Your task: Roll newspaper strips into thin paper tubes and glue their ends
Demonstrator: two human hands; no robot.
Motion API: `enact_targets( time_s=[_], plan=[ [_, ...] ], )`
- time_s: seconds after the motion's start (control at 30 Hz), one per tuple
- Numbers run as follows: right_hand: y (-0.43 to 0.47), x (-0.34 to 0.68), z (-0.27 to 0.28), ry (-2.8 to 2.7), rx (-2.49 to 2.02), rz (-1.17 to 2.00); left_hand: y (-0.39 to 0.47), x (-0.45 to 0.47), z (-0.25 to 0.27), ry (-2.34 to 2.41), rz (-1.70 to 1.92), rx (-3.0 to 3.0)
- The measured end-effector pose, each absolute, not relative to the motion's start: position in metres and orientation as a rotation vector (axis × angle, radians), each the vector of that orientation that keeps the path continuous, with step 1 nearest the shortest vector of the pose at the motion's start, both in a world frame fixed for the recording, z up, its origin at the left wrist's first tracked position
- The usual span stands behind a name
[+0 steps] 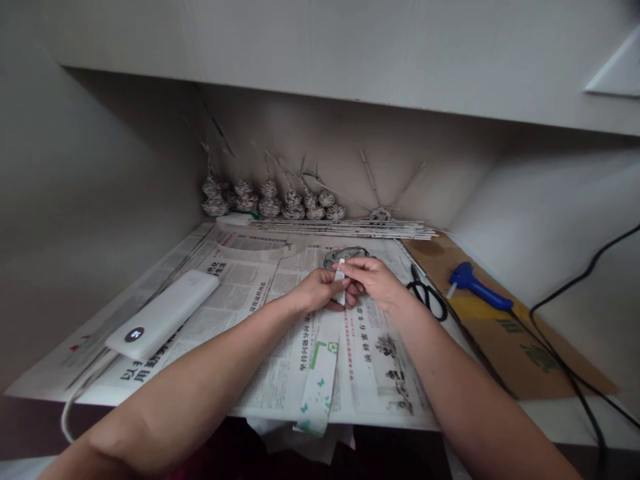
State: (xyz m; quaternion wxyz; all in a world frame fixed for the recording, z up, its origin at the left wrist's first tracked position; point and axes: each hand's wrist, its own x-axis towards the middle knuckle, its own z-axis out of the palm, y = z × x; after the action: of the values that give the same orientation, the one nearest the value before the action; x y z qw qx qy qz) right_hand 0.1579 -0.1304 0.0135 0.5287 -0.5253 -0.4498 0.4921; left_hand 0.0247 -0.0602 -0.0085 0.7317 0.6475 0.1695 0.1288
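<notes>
Both hands meet over the newspaper sheet, pinching a small white paper strip (pixel 341 275) that stands up between the fingertips. My left hand (pixel 320 291) has its thumb against the strip's lower part, fingers curled behind. From the other side, my right hand (pixel 374 279) grips the strip near its top with thumb and forefinger. Below them a paper strip with green print (pixel 320 380) runs to the table's front edge; whether it joins the held piece I cannot tell. Just behind the hands lies a grey coiled or clear item (pixel 346 253), partly hidden.
Black scissors (pixel 427 300) lie right of my right hand. A blue glue gun (pixel 480 287) with a black cord rests on cardboard (pixel 530 360). A white power bank (pixel 165 313) sits left. Paper sticks (pixel 345 229) and several woven gourd shapes (pixel 270 200) line the back wall, beneath an overhang.
</notes>
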Motion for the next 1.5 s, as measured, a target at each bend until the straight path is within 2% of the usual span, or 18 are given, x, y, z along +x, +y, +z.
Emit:
enact_targets(
  time_s=[0.23, 0.5, 0.8, 1.13, 1.5],
  plan=[
    [-0.13, 0.155, 0.01, -0.981, -1.266, 1.138, -0.062, 0.024, -0.008, 0.331, 0.235, 1.394],
    [-0.135, 0.161, 0.019, -1.153, -1.268, 1.206, -0.059, 0.023, -0.009, 0.294, 0.236, 1.396],
    [-0.13, 0.158, 0.008, -0.946, -1.313, 1.21, -0.062, 0.025, -0.011, 0.304, 0.227, 1.432],
    [-0.133, 0.156, 0.014, -1.034, -1.254, 1.221, -0.062, 0.024, -0.011, 0.262, 0.204, 1.406],
    [-0.132, 0.155, 0.013, -0.879, -1.163, 1.207, -0.063, 0.022, -0.009, 0.206, 0.122, 1.382]
  ],
)
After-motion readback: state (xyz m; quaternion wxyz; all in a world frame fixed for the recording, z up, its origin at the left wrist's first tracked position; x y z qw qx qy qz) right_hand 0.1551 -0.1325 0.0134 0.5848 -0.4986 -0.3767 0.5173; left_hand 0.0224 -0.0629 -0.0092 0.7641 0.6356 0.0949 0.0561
